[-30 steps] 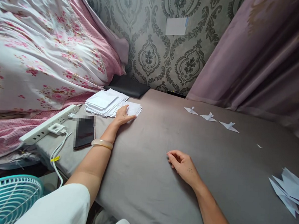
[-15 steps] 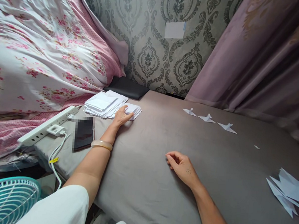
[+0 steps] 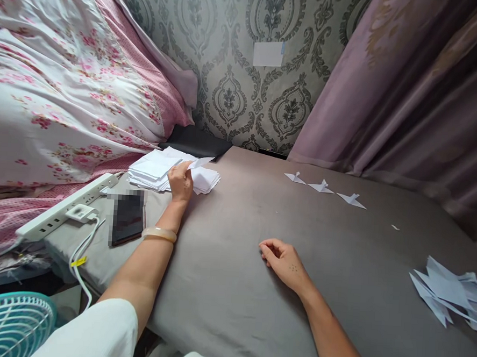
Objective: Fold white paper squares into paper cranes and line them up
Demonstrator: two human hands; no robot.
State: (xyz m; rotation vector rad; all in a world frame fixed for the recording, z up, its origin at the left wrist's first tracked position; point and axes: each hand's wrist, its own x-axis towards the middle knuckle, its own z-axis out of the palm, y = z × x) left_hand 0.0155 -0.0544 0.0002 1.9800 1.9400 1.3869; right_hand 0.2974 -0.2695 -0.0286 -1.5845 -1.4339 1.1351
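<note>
At the far left of the grey-covered surface [image 3: 225, 264], my left hand [image 3: 180, 183] pinches a white paper sheet [image 3: 201, 163] and holds it tilted above a small paper stack [image 3: 206, 182]. Beside that hand lies a larger, uneven stack of white paper [image 3: 152, 165]. My right hand [image 3: 284, 262] rests on the cover near the middle, fingers curled in and thumb against them; nothing shows in its grasp. Three folded white paper shapes [image 3: 321, 187] with upright parts lie in a slanting row farther back.
A heap of folded papers [image 3: 450, 288] lies at the right. On the left are a phone [image 3: 128, 217], a power strip [image 3: 67, 206] with white cables, and a teal fan [image 3: 11, 323]. A tiny white scrap [image 3: 395, 227] lies near the heap. Pink curtains [image 3: 341, 88] hang behind.
My left hand has lifted a paper sheet off the small stack and turned upward with it. My right hand keeps its curled pose. The view has shifted slightly.
</note>
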